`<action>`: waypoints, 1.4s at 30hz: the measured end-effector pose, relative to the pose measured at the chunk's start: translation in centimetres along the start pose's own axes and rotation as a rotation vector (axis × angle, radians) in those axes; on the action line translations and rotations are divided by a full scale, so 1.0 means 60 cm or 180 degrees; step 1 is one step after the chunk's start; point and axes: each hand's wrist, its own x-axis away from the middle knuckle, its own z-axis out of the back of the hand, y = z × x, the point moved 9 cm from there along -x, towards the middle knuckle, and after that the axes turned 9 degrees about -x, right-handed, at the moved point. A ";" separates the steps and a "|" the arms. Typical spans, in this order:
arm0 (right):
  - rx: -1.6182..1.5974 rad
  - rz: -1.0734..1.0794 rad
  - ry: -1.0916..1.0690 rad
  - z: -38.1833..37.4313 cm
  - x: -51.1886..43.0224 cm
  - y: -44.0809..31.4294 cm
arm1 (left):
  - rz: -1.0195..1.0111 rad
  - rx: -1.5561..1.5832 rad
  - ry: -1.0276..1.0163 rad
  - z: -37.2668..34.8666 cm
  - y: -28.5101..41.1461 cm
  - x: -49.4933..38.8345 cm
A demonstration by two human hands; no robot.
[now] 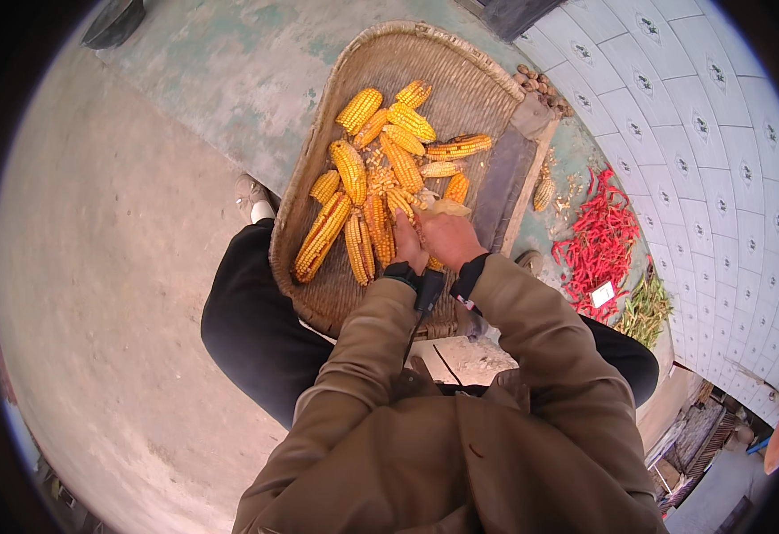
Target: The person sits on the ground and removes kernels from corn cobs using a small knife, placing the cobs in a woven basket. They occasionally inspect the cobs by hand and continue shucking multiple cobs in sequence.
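A woven wicker scoop basket [429, 60] lies across my lap, with several ears of yellow corn [399, 160] in it and loose kernels [379, 177] among them. Over its near part my hands are close together on one ear of corn [403, 203]. My left hand [408, 241] grips the ear with its thumb along the top. Beside it, my right hand [453, 237] is closed around the ear's other end, where a pale husk or cob piece [448, 207] shows at the knuckles. The fingertips of both hands are partly hidden.
Right of the basket, on the floor, lie a pile of red chilies [600, 233], green pods or peppers [646, 307], a single ear of corn [544, 193] and some walnuts [540, 87]. A tiled wall [683, 133] borders them. A dark basin [114, 25] stands far upper left.
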 end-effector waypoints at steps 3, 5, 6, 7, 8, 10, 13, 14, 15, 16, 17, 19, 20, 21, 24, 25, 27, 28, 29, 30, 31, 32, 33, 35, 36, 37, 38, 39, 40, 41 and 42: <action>-0.0104 -0.0118 -0.0136 -0.003 -0.039 0.014 | 0.0153 0.0261 -0.0281 0.008 0.001 0.000; -0.0205 -0.0151 -0.0383 -0.021 -0.048 0.023 | 0.0330 0.0148 -0.0194 0.021 0.000 0.004; -0.0106 -0.0036 -0.0416 -0.027 -0.057 0.023 | 0.0361 0.0272 -0.0100 0.024 -0.001 0.007; 0.0100 0.0085 -0.0154 -0.016 -0.071 0.024 | 0.0435 0.0332 0.0123 0.031 -0.001 0.006; 0.0446 0.0060 -0.0587 -0.047 -0.076 0.025 | 0.0480 0.0249 0.0177 0.035 0.003 0.007; 0.0225 0.0175 -0.0296 -0.050 -0.078 0.015 | 0.0592 0.0183 0.0053 0.036 0.008 0.014; -0.0289 0.0427 -0.0172 -0.029 -0.078 0.022 | 0.1007 0.0487 -0.0212 0.044 0.005 0.035; -0.0506 0.0459 -0.0183 -0.013 -0.069 0.037 | 0.1319 0.0570 0.0131 0.061 -0.005 0.039; -0.0641 0.0309 -0.0112 0.011 -0.070 0.062 | 0.1253 0.0571 -0.0019 0.057 0.000 0.043; -0.0893 0.0201 -0.0047 0.034 -0.063 0.084 | 0.0980 0.0222 0.0036 0.062 0.014 0.041; -0.1105 -0.0127 -0.0030 0.045 -0.039 0.114 | 0.0821 -0.0111 0.0265 0.072 0.017 0.046; -0.1393 -0.0419 -0.0004 0.048 0.014 0.139 | 0.0595 -0.0737 0.0538 0.077 0.027 0.058; -0.1471 -0.0373 0.0021 0.049 0.036 0.136 | 0.0408 -0.1065 0.0642 0.075 0.036 0.064; -0.1572 -0.0324 0.0029 0.046 0.056 0.131 | 0.0339 -0.1530 0.0757 0.075 0.042 0.070; -0.1394 -0.0033 0.0313 0.050 0.103 0.105 | 0.0005 -0.2957 0.1278 0.076 0.065 0.075; -0.1399 -0.0082 0.0368 0.050 0.115 0.102 | -0.0114 -0.3378 0.1368 0.076 0.072 0.073; -0.1373 -0.0247 0.0329 0.047 0.133 0.102 | -0.0399 -0.4208 0.1380 0.069 0.084 0.065; -0.1357 -0.0333 0.0302 0.046 0.141 0.101 | -0.0253 -0.4592 0.1262 0.069 0.082 0.054; -0.1303 -0.0381 0.0306 0.047 0.149 0.099 | -0.0058 -0.3374 0.1084 0.078 0.060 0.050; -0.1254 -0.0423 0.0309 0.047 0.155 0.095 | 0.0213 -0.2105 0.0959 0.084 0.035 0.048; -0.1243 -0.0439 0.0340 0.048 0.161 0.090 | 0.0480 -0.0818 0.0799 0.078 0.008 0.049; -0.1157 -0.0435 0.0297 0.044 0.164 0.082 | 0.0638 -0.0303 0.0760 0.074 -0.007 0.054; -0.1102 -0.0406 0.0276 0.041 0.167 0.073 | 0.0668 -0.0131 0.0751 0.070 -0.014 0.058; -0.0966 -0.0385 0.0270 0.037 0.170 0.059 | 0.0683 0.0336 0.0575 0.054 -0.023 0.065; -0.0883 -0.0398 0.0286 0.037 0.172 0.055 | 0.0662 0.0286 0.0572 0.051 -0.024 0.066; -0.0818 -0.0400 0.0335 0.038 0.172 0.052 | 0.0658 0.0244 0.0576 0.049 -0.024 0.066; -0.0815 -0.0386 0.0317 0.036 0.170 0.048 | 0.0633 0.0198 0.0557 0.047 -0.023 0.066; -0.0831 -0.0355 0.0337 0.037 0.168 0.045 | 0.0648 0.0185 0.0498 0.043 -0.023 0.064; -0.0870 -0.0288 0.0392 0.039 0.165 0.040 | 0.0645 0.0173 0.0420 0.040 -0.022 0.062; -0.0827 -0.0323 0.0340 0.035 0.161 0.040 | 0.0639 0.0163 0.0344 0.037 -0.021 0.061; -0.0812 -0.0325 0.0325 0.033 0.157 0.039 | 0.0691 0.0106 0.0349 0.038 -0.022 0.060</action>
